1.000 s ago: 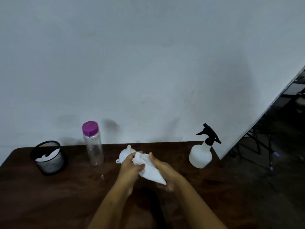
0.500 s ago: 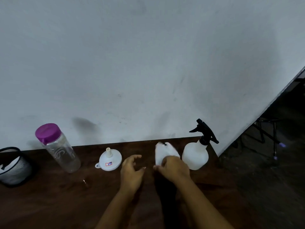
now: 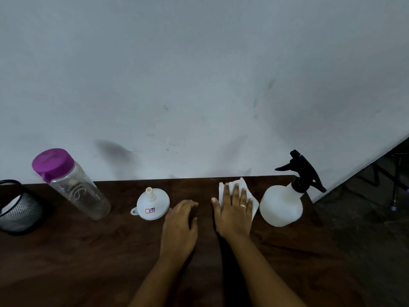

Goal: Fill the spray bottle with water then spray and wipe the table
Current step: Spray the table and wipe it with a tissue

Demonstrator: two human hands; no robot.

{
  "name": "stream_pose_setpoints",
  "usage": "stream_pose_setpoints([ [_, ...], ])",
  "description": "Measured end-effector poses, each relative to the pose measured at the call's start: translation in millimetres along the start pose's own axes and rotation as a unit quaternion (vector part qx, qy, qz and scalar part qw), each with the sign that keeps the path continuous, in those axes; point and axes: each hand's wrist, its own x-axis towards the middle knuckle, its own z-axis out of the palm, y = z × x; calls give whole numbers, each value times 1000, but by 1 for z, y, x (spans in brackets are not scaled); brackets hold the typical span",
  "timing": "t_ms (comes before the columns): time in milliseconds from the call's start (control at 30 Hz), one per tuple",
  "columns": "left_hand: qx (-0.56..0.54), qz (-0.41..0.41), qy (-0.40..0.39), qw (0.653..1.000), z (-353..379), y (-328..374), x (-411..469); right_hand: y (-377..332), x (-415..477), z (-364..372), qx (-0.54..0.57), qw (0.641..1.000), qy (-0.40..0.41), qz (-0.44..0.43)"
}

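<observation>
Spray bottle (image 3: 281, 206) just beside tissue (image 3: 242, 185) under flat right hand (image 3: 234, 214), funnel (image 3: 153, 204) further left

My right hand (image 3: 234, 214) lies flat, palm down, its fingers (image 3: 236, 192) straight and a little spread, thumb stuck out to the left. My left hand (image 3: 179, 224) sits just beside it, apart from it, palm down too, fingers relaxed and gently bent, holding nothing. My left forearm (image 3: 159, 278) and right forearm (image 3: 261, 269) are bare and reach forward, converging toward the hands.
</observation>
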Motion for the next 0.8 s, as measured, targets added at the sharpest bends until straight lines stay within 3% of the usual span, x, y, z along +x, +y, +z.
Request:
stream_pose_setpoints([
  [133, -22, -1, 18, 1000, -1, 0, 3, -12, 26, -6, 21, 997, -48, 57],
  [233, -65, -33, 27, 997, -5, 5, 10, -32, 25, -2, 50, 997, -55, 35],
  [333, -99, -55, 31, 993, -10, 12, 18, -51, 13, 4, 1, 992, -84, -94],
  [433, -119, -67, 40, 990, -13, 16, 19, -54, -5, 4, -44, 963, -117, -238],
  [533, -130, -73, 40, 988, -13, 16, 13, -33, -23, 1, 10, 939, -124, -321],
  [633, -121, -71, 28, 990, -14, 11, 6, -3, -33, -5, 10, 953, -108, -282],
  [800, -99, -76, 26, 992, -25, 2, -1, 7, -4, -13, -15, 990, -95, -100],
])
